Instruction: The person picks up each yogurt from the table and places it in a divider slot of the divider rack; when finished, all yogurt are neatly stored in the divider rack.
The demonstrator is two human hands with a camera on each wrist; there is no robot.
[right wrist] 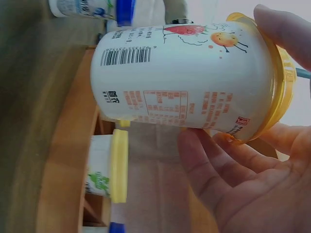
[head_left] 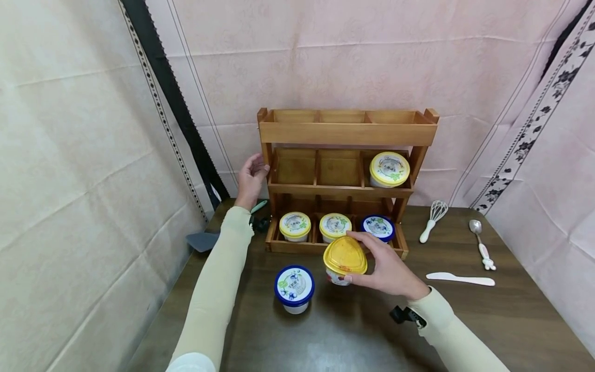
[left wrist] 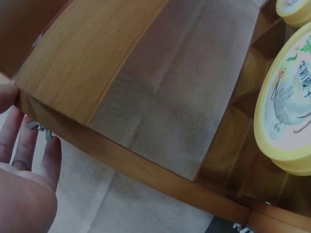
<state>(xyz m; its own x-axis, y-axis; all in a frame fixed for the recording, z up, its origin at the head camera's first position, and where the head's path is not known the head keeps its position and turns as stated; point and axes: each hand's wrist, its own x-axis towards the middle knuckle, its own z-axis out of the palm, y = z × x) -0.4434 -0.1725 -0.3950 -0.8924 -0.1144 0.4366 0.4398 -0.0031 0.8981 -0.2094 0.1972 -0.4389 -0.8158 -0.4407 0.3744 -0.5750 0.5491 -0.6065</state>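
My right hand (head_left: 388, 268) grips a white cup with a yellow-orange lid (head_left: 345, 255), held in front of the rack's bottom tier; in the right wrist view the cup (right wrist: 184, 77) shows fruit pictures and a barcode, with thumb and fingers around its lid end. At the wooden rack's (head_left: 346, 134) left side is my left hand (head_left: 251, 178); in the left wrist view its fingers (left wrist: 50, 160) touch the side frame by a wing nut. A blue-lidded cup (head_left: 294, 287) stands on the table. The middle tier holds a yellow-lidded cup (head_left: 389, 169) at right.
The bottom tier holds two yellow-lidded cups (head_left: 295, 226) (head_left: 335, 226) and a blue-lidded one (head_left: 378, 227). Right of the rack lie a whisk (head_left: 435, 219), a spoon (head_left: 481, 245) and a white knife (head_left: 460, 279). A grey-blue utensil (head_left: 202, 241) lies at left.
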